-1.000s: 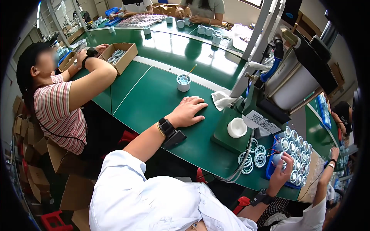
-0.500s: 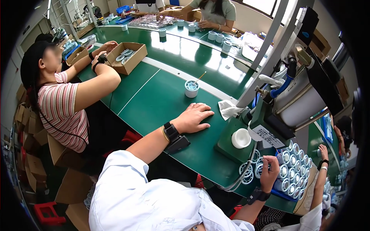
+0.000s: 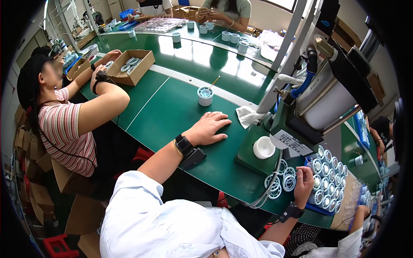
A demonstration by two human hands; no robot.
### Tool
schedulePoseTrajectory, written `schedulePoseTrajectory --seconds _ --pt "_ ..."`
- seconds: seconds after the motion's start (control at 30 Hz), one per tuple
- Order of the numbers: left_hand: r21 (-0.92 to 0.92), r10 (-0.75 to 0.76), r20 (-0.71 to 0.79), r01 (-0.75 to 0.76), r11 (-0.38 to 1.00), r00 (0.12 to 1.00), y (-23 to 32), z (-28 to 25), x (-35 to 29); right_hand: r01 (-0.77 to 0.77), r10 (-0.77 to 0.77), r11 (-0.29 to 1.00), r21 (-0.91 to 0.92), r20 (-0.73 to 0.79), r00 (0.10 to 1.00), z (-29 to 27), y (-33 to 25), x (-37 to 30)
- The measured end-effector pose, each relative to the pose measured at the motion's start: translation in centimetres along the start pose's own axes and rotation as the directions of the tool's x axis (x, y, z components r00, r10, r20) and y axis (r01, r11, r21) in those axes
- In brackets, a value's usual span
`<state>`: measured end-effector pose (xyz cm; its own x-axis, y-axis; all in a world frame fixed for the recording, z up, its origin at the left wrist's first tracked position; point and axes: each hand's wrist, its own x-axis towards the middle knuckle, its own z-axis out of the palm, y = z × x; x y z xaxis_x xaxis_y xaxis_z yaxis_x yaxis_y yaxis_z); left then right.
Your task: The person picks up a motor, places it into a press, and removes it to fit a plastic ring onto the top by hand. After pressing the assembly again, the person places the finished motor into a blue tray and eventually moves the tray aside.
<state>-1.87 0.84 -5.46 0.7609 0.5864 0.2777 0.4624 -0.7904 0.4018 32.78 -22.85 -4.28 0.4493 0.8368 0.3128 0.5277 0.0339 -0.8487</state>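
Your right hand (image 3: 303, 179) hovers over a cluster of flat, pale blue-and-white rings (image 3: 279, 182) lying on the green table (image 3: 172, 112), low on your right side. Its fingers are curled together above one ring at the edge of the cluster; you cannot tell from this view whether they actually grip it. A dark band sits on that wrist.

Just beyond that hand is a blue tray (image 3: 328, 180) filled with rows of the same kind of ring, standing close together. Beside the cluster, nearer the middle, a small white round cup (image 3: 263, 147) rests on a raised green base (image 3: 254, 148), next to a white printed card (image 3: 289, 144).

Your left hand (image 3: 210, 127) lies flat and open, palm down, on the bare green table, holding nothing. A black watch (image 3: 184, 144) is on that wrist. A crumpled white cloth (image 3: 249, 116) lies near its fingertips, and a small pale blue cup with a thin stick in it (image 3: 205, 95) stands farther out.

A machine with a blue hose (image 3: 303, 86) rises behind the cloth.

To your left, a person in a striped shirt (image 3: 64, 129) sits with hands at an open cardboard box (image 3: 131, 66) of rings. More people sit at the far end.
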Motion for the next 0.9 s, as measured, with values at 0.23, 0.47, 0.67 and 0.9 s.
schedulePoseTrajectory --seconds 0.23,0.47,0.67,0.9 --pt "-0.01 0.008 -0.011 -0.008 1.0 1.0 0.1 0.0 0.0 0.011 -0.011 0.999 -0.039 0.02 1.0 -0.2 0.8 0.0" --pt "-0.012 0.008 -0.013 -0.008 1.0 1.0 -0.1 0.2 0.0 0.026 -0.024 0.998 -0.049 0.04 0.999 -0.1 0.9 0.2" --pt "-0.027 0.028 -0.01 -0.029 0.999 1.0 -0.1 0.0 0.0 0.004 -0.002 0.999 -0.038 0.03 1.0 0.1 0.0 0.0" --pt "-0.046 0.034 -0.005 -0.035 0.998 0.999 0.0 -0.1 -0.1 0.012 -0.012 0.998 -0.054 0.002 1.0 0.2 -0.4 0.1"
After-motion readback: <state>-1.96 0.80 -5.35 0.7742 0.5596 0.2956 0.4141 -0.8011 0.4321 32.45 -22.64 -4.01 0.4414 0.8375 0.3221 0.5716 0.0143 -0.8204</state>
